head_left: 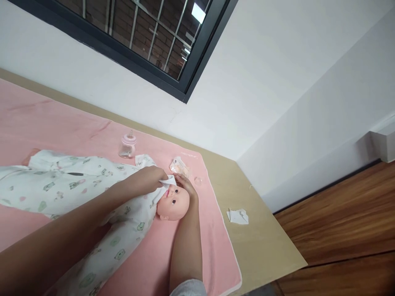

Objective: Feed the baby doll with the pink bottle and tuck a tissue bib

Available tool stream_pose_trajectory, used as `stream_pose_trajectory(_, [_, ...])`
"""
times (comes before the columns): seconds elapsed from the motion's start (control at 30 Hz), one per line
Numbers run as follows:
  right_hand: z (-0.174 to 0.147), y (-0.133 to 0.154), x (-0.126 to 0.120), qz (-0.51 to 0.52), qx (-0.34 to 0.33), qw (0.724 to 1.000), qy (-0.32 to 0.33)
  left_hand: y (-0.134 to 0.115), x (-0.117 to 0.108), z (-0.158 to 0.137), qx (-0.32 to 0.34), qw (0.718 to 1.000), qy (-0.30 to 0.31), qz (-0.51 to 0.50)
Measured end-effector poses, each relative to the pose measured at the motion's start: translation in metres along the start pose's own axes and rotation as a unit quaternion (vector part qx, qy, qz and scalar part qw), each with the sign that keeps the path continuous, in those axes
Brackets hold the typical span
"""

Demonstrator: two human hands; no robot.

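Note:
A baby doll in a white patterned sleepsuit lies on its back, its head toward the right. My left hand is closed on a white wipe, pressed near the doll's mouth and cheek. Around the far side of the doll's head curls my right hand, its fingers bent against it; the palm is partly hidden behind the head. Across the doll's body reaches my left forearm, covering part of the sleepsuit.
Under the doll is a pink mat on a tan tabletop. A baby bottle stands beyond the doll. Near its head lie a wipes packet and a small clear item. A crumpled white tissue lies right. Walls border the table.

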State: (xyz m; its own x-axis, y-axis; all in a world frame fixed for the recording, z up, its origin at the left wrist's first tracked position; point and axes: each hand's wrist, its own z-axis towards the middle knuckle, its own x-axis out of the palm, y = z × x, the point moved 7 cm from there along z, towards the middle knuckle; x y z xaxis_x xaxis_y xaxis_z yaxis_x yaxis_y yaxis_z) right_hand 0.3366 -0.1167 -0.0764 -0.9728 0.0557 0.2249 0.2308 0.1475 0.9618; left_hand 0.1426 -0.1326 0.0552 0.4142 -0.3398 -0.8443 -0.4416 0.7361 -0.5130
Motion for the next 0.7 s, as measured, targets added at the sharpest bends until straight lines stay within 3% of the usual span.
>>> stream_pose_trajectory(0.3, [-0.002, 0.001, 0.002, 0.011, -0.006, 1.0, -0.006, -0.002, -0.002, 0.002, -0.004, 1.0, -0.01, 0.009])
stream_pose_trajectory(0.5, [-0.011, 0.012, 0.011, -0.009, -0.011, 1.0, -0.016, -0.025, -0.004, -0.011, 0.028, 0.996, 0.076, -0.024])
stream_pose_trajectory(0.7, [-0.013, 0.017, 0.015, -0.018, -0.023, 0.999, -0.014, -0.022, 0.003, -0.011, 0.011, 0.997, 0.077, -0.018])
